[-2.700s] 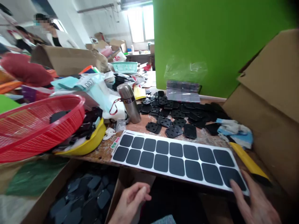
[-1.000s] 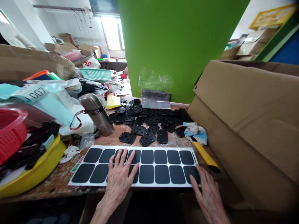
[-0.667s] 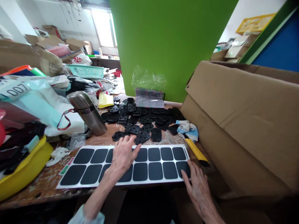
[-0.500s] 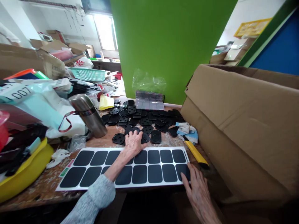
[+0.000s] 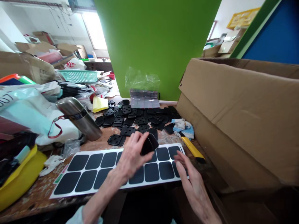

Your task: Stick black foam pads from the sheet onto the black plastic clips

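Note:
My left hand grips a flat black plate with rounded corners, held tilted above a white sheet. That sheet carries two rows of dark rounded-square stickers and lies along the table's front edge. Over its right end is my right hand, fingers apart and holding nothing. Behind the sheet spreads a pile of black plates, several with round holes. Two of them lie overlapped nearer the sheet, left of my left hand.
A steel flask stands left of the plates. On the right are a yellow-handled tool, a blue-white cloth and a large cardboard box. A green panel rises behind. A yellow bowl-like thing sits at left.
My left hand has picked up a black plate from the near side of the pile and brought it back over the sheet. My right hand has lifted from the sheet's right end.

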Demonstrator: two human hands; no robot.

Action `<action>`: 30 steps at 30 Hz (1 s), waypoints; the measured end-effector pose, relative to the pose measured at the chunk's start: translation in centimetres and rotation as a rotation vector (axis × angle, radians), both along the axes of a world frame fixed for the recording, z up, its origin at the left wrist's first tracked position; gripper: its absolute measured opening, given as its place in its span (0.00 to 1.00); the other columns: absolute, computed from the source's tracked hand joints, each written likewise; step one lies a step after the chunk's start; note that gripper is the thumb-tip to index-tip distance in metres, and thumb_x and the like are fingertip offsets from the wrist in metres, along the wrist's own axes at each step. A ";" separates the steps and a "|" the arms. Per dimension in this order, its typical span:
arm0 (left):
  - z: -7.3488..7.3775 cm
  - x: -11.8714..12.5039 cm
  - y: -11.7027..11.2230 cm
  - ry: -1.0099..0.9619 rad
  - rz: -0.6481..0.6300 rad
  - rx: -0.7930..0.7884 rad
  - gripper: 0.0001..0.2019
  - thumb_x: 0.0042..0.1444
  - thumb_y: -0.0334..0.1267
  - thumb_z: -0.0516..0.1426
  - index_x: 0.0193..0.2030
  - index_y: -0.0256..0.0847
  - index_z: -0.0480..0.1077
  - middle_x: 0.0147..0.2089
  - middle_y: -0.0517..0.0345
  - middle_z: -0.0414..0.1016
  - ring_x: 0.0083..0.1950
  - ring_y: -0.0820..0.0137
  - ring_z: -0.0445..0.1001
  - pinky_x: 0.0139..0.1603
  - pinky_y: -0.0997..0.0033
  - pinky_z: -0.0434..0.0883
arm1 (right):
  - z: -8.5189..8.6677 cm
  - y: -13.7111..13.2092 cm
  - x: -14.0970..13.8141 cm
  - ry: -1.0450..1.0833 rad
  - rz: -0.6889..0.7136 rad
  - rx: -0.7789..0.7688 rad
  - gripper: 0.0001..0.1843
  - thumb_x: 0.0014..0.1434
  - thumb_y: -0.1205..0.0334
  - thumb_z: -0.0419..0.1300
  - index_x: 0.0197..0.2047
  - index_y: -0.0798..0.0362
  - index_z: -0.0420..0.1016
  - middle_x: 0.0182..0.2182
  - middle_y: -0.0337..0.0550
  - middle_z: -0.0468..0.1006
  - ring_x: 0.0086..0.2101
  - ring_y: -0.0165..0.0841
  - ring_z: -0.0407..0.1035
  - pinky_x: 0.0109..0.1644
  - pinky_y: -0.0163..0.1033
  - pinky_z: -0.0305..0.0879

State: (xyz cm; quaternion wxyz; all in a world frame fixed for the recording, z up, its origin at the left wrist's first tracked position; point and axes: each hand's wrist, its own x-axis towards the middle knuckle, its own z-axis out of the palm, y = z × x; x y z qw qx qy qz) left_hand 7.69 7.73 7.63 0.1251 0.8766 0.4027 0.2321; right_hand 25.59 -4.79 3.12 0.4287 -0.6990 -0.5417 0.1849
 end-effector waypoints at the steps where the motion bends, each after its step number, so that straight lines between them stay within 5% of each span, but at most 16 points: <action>1: -0.1 0.1 -1.4 -0.050 -0.072 0.000 0.29 0.50 0.39 0.56 0.60 0.41 0.55 0.49 0.51 0.61 0.51 0.63 0.62 0.51 0.63 0.64 | 1.1 0.5 -0.8 0.154 0.082 -0.033 0.22 0.63 0.54 0.44 0.58 0.52 0.59 0.44 0.48 0.74 0.41 0.36 0.70 0.45 0.41 0.67; 3: -0.6 0.0 -3.6 -0.129 -0.124 -0.029 0.30 0.50 0.37 0.56 0.61 0.46 0.54 0.50 0.52 0.61 0.52 0.62 0.61 0.52 0.60 0.63 | 2.5 1.4 -2.5 0.320 0.179 -0.064 0.21 0.64 0.54 0.43 0.55 0.52 0.63 0.41 0.44 0.76 0.39 0.35 0.71 0.42 0.38 0.68; 6: -1.1 -0.6 -5.3 -0.360 0.132 -0.241 0.30 0.48 0.44 0.59 0.59 0.47 0.57 0.50 0.51 0.62 0.51 0.60 0.62 0.53 0.56 0.62 | 2.7 1.9 -4.6 0.289 0.128 0.005 0.18 0.64 0.56 0.44 0.49 0.54 0.68 0.40 0.43 0.76 0.37 0.34 0.71 0.41 0.35 0.67; 8: -1.1 -1.1 -5.8 -0.620 0.270 -0.622 0.27 0.51 0.50 0.55 0.57 0.43 0.59 0.45 0.51 0.66 0.45 0.63 0.66 0.49 0.57 0.64 | 1.9 1.7 -5.6 0.203 0.083 0.083 0.16 0.64 0.60 0.45 0.49 0.53 0.67 0.41 0.43 0.76 0.37 0.33 0.71 0.41 0.34 0.67; 11: -0.7 -1.5 -6.4 -1.045 0.204 -1.247 0.24 0.57 0.52 0.47 0.55 0.40 0.60 0.38 0.54 0.68 0.39 0.68 0.69 0.45 0.63 0.66 | 0.2 0.9 -6.7 0.016 0.186 0.278 0.18 0.62 0.68 0.45 0.54 0.52 0.62 0.47 0.45 0.72 0.46 0.35 0.68 0.48 0.39 0.66; 13: -0.5 -1.6 -7.0 -1.244 0.166 -1.433 0.23 0.56 0.49 0.50 0.57 0.42 0.60 0.41 0.54 0.69 0.41 0.69 0.69 0.48 0.64 0.65 | -0.7 0.4 -7.2 -0.104 0.294 0.398 0.22 0.61 0.73 0.46 0.58 0.52 0.58 0.53 0.49 0.67 0.52 0.38 0.62 0.52 0.46 0.64; 18: -0.5 -2.1 -8.5 -1.373 0.076 -1.582 0.25 0.57 0.44 0.52 0.61 0.54 0.54 0.49 0.56 0.69 0.52 0.66 0.66 0.56 0.61 0.57 | -1.8 -0.2 -7.5 -0.267 0.387 0.475 0.27 0.60 0.75 0.46 0.62 0.57 0.51 0.56 0.55 0.63 0.56 0.42 0.55 0.54 0.54 0.61; 24: -0.7 -2.9 -9.5 -1.268 0.125 -1.545 0.25 0.57 0.45 0.51 0.62 0.56 0.52 0.52 0.58 0.69 0.55 0.67 0.64 0.59 0.64 0.53 | -2.6 -1.2 -7.7 -0.366 0.440 0.389 0.28 0.60 0.73 0.46 0.63 0.58 0.48 0.56 0.55 0.63 0.56 0.42 0.56 0.54 0.54 0.61; 30: -2.4 -3.0 -9.5 -1.227 0.151 -1.498 0.30 0.55 0.45 0.53 0.64 0.50 0.48 0.36 0.57 0.72 0.38 0.69 0.71 0.44 0.67 0.65 | -1.8 -2.2 -7.7 -0.219 0.474 0.344 0.25 0.60 0.73 0.46 0.61 0.59 0.52 0.55 0.54 0.64 0.55 0.40 0.58 0.55 0.50 0.60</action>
